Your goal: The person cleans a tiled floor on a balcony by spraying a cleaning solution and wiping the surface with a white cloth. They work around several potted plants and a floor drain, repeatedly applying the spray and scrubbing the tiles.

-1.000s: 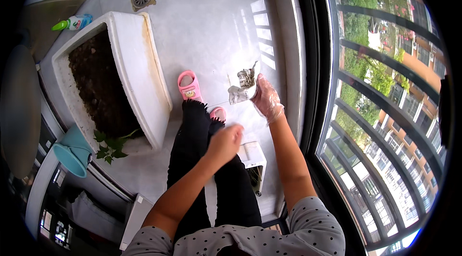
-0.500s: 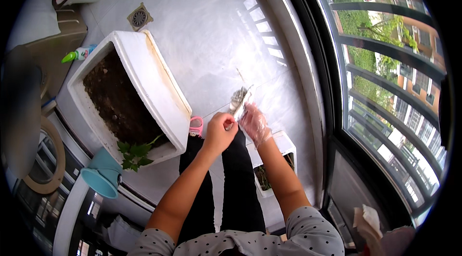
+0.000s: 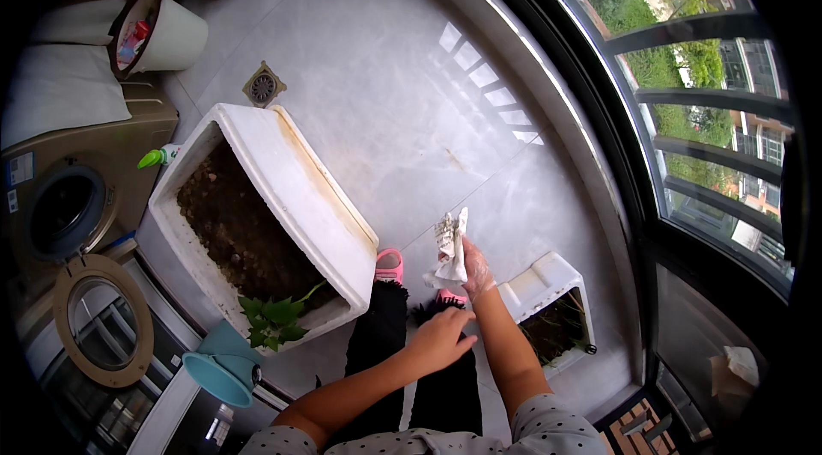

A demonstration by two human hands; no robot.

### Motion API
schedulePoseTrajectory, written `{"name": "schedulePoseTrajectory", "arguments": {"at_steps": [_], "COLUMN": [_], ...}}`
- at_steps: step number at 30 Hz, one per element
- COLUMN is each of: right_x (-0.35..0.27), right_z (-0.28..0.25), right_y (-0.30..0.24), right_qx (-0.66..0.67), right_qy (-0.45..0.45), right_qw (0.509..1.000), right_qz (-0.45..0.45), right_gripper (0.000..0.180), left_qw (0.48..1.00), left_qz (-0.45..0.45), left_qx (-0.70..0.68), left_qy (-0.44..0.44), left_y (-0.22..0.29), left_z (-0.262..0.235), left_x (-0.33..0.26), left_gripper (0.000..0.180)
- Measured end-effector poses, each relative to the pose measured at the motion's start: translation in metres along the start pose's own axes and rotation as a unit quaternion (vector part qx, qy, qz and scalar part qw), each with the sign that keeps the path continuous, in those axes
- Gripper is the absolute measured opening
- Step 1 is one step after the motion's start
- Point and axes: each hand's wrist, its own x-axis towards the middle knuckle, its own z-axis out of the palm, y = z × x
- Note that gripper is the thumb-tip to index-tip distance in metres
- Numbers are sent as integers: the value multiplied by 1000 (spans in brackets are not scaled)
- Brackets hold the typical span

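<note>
Tiled floor (image 3: 368, 113): right fingers (image 3: 469, 251) grip crumpled, grey-stained tissue (image 3: 449, 241); its loose folds could shed grime. Left fingers (image 3: 452, 320) half-spread, empty.

From the person's head, the wide fisheye view looks steeply down past the near dotted shirt (image 3: 552, 428), with the left hand (image 3: 441, 341) and right hand (image 3: 477, 273) close below. It faces forward over the pale floor (image 3: 368, 87) at the far side, taking in a white box (image 3: 300, 181) on the left and a barred window (image 3: 711, 100) on the right; straight edges bow near its dark rim.
</note>
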Motion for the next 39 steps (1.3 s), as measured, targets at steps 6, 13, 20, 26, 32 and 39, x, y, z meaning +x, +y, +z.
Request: {"name": "schedulePoseTrajectory", "arguments": {"at_steps": [6,13,20,26,32,39], "right_x": [55,93,112,137,166,172], "right_z": [-72,-125,-111,-110,-37,-18], "right_y": [-18,-72,-88,-108,-142,-117], "right_qx": [-203,-448,-728,-654,-795,-877], "right_qy": [252,452,430,304,136,66], "right_qw": [929,623,419,468,380,381], "right_qz": [-178,-455,-331,-510,-453,-285], "right_gripper": [23,22,25,15,19,28], "left_qw": [974,938,922,916,892,928], "left_qz": [30,148,172,148,166,44], "left_qx": [171,301,321,353,409,334], "left_qy": [-145,-92,-132,-122,-96,-160], "left_y": [-22,-28,-48,-44,-51,-50], "left_z": [10,-6,-5,-4,10,-31], "left_x": [-6,-6,1,3,-10,-32], "left_gripper": [38,45,45,42,39,37]}}
